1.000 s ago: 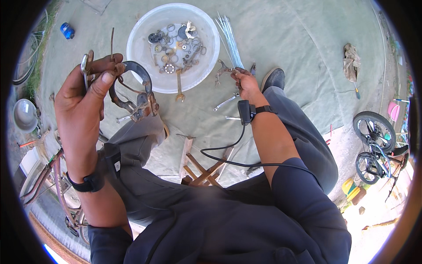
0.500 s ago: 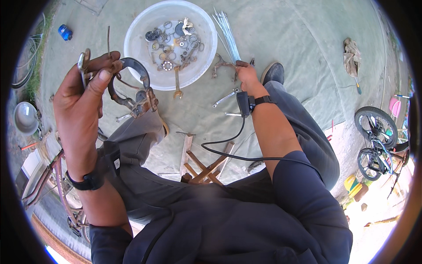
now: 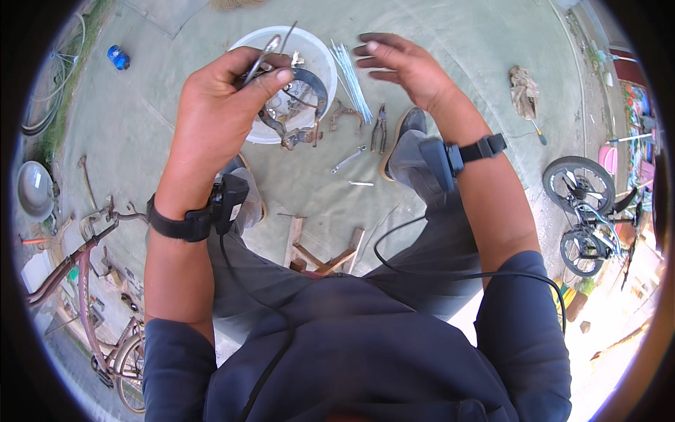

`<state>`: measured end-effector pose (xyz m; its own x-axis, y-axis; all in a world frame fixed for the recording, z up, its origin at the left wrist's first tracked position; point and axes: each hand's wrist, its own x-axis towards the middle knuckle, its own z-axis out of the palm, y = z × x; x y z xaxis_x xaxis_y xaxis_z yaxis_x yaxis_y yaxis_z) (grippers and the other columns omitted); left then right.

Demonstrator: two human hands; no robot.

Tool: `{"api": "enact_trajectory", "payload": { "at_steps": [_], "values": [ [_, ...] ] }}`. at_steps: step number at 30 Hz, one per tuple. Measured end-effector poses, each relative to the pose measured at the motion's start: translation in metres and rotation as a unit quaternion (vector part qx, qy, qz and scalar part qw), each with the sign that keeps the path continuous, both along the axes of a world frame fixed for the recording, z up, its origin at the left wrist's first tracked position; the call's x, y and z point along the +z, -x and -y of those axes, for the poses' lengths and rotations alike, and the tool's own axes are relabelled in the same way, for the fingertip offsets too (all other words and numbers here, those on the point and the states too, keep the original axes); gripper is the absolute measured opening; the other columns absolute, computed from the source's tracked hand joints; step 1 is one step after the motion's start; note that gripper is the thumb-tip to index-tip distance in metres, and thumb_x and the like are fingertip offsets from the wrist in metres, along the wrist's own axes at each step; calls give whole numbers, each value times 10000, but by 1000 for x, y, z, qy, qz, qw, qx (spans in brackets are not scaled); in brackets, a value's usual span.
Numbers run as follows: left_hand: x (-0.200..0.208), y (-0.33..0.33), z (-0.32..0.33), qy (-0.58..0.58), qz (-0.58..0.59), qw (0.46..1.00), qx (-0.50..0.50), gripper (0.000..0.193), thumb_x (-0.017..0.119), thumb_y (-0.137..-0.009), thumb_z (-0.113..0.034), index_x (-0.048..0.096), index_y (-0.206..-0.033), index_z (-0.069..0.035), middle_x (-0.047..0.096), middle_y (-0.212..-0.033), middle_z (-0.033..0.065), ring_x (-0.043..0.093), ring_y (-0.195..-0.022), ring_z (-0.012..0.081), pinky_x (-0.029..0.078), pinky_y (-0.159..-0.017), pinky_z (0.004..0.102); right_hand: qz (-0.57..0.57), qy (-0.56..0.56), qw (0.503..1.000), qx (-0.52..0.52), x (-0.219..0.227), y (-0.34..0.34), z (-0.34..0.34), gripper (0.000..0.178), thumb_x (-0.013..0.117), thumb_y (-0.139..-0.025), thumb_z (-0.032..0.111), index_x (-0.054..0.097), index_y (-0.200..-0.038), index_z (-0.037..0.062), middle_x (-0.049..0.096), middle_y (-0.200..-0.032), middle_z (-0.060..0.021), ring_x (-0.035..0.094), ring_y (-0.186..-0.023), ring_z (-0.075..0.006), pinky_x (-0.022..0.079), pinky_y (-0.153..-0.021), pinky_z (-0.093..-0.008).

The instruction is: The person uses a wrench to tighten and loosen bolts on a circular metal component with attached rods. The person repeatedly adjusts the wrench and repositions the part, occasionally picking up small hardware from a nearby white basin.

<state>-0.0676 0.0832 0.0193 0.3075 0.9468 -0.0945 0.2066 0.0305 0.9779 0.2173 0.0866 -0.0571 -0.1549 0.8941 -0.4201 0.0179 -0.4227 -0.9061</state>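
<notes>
Brake caliper (image 3: pixel 299 105), rusty and curved, hangs from your left hand (image 3: pixel 225 105), which is clamped on it and a thin metal tool above the white bowl (image 3: pixel 320 60). Your right hand (image 3: pixel 401 67) is spread apart, empty; fitting looks unfinished.

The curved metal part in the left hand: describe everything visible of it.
The curved metal part is a dark, worn, rusty-looking arc, like a horseshoe, with small fittings and a bolt at its lower end. The left hand pinches its upper end together with a thin shiny metal tool. It hangs in the air above the white bowl of small parts. The right hand is open and apart from it.
</notes>
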Motion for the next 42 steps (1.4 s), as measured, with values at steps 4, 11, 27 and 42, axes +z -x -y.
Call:
{"api": "enact_trajectory", "payload": {
  "at_steps": [4,11,27,42],
  "values": [
    [18,-15,17,-12,80,996,-24,146,726,-906,-91,715,-1010,11,681,-841,6,566,-729,51,469,-633,221,-62,-62,986,145,63,28,53,758,674,-911,455,431,-1459,-8,557,-1374,-170,512,-1303,-270,418,-1057,-392],
    [44,-27,42,45,194,978,-55,167,672,-941,-80,661,-1032,60,712,-841,97,691,-741,139,558,-643,260,-234,-75,962,117,90,59,104,1072,855,-748,370,237,-1547,12,438,-1464,-172,401,-1369,-276,357,-1115,-392],
    [34,-18,31,79,153,985,3,224,682,-935,-79,647,-1121,40,712,-917,69,665,-744,102,520,-577,235,-287,2,953,92,77,84,77,668,620,-868,247,351,-1455,80,647,-1193,-154,699,-880,-260,514,-590,-299],
    [21,-21,28,41,122,992,7,266,738,-909,-133,643,-1084,43,676,-920,50,630,-819,93,522,-724,245,-230,-18,973,13,75,70,69,610,627,-863,191,398,-1413,58,641,-1061,-115,643,-772,-186,464,-526,-263]
  ]
}}
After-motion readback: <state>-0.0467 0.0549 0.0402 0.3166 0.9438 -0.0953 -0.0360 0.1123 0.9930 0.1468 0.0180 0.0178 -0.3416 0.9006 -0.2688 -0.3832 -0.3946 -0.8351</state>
